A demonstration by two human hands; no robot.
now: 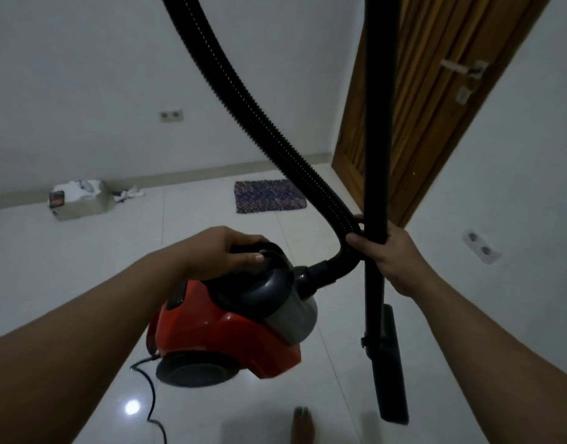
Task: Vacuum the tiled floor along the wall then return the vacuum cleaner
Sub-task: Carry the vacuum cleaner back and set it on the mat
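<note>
Left hand (224,251) clenched on the carry handle of the red vacuum cleaner (231,318), lifted clear of the tiled floor (211,219). Right hand (388,251) grasping black wand (376,155) and ribbed hose (243,91) together (floor nozzle (389,363) hanging near right). Cord (151,395) trailing below.

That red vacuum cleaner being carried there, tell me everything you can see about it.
The vacuum cleaner is a small canister type with a glossy red plastic body, a grey and dark top section, and a dark wheel on its side. The left hand grips its black top handle, holding it tilted above the tiled floor. A ribbed black hose leaves its front and arcs upward. The right hand holds the hose and the rigid black tube together. A black cord trails from its rear.
</note>
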